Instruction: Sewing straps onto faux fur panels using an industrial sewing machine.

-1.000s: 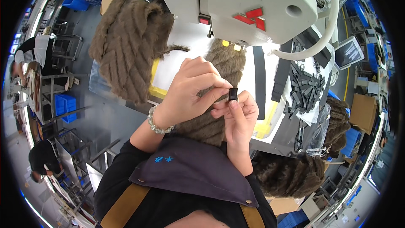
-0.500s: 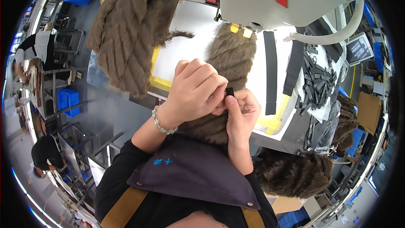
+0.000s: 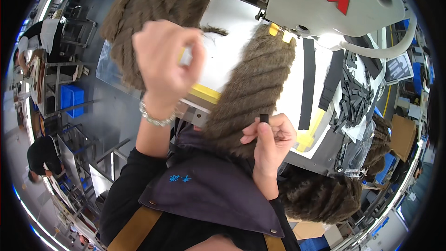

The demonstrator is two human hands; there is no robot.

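My right hand [image 3: 274, 142] pinches a small black strip piece [image 3: 264, 118] between thumb and forefinger. It is close to the lower right edge of a brown fur panel [image 3: 255, 81], which runs from my lap up to yellow-tipped parts under the sewing machine head [image 3: 334, 4]. My left hand [image 3: 168, 65], smeared by motion, is raised to the left of that panel, in front of a larger brown fur piece [image 3: 153, 9]. Its fingers look bent, but the blur hides whether they hold anything. Two long black strips [image 3: 307, 83] lie on the white work surface right of the panel.
A heap of small black strip pieces [image 3: 354, 100] covers the table's right side. Beyond it lies a tablet-like panel [image 3: 399, 69]. Dark brown fur [image 3: 320, 190] sits low on the right. Blue bins [image 3: 72, 101], metal racks and other people are at the far left.
My hands were together around the small black piece. The left hand has come away, up and to the left; the right hand keeps the piece, slightly lower and to the right. The view has shifted.
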